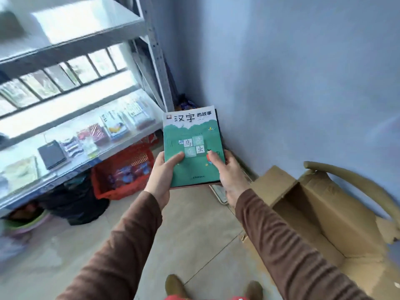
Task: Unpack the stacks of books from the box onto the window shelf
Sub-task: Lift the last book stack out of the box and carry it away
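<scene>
I hold a stack of books (191,135) in mid-air, its top book green and white with Chinese characters. My left hand (162,176) grips the stack's lower left edge, thumb on the cover. My right hand (227,172) grips the lower right edge, thumb on top. The open cardboard box (320,215) stands on the floor at the right, by the wall; the part of its inside that I see holds nothing. The window shelf (116,144) runs along the left, under a barred window, with several books (112,126) and a black notebook (52,154) laid out on it.
A red plastic crate (121,169) sits under the shelf beside a black bag (73,200). A metal rack upright (158,59) stands in the corner against the blue wall. My two shoes (214,286) show at the bottom on the tiled floor.
</scene>
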